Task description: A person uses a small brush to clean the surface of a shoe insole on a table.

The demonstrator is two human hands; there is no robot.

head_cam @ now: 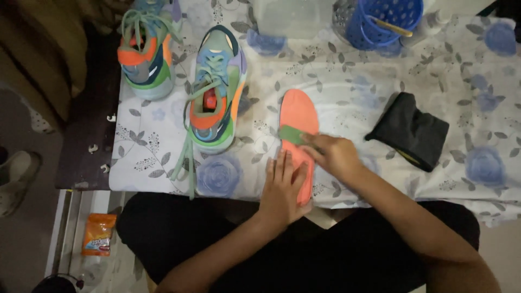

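Observation:
An orange shoe insole [298, 114] lies lengthwise on a floral cloth. My left hand [282, 187] lies flat on the insole's near end, fingers together, pinning it down. My right hand [334, 154] pinches a small green pad [292, 134] and presses it onto the middle of the insole.
Two multicoloured sneakers [214, 92] [145, 51] with green laces stand at the left of the floral-covered table [347, 87]. A folded black cloth [410, 130] lies at the right. A blue perforated basket [382, 21] and a clear container [293, 16] stand at the back. An orange packet [99, 234] lies on the floor.

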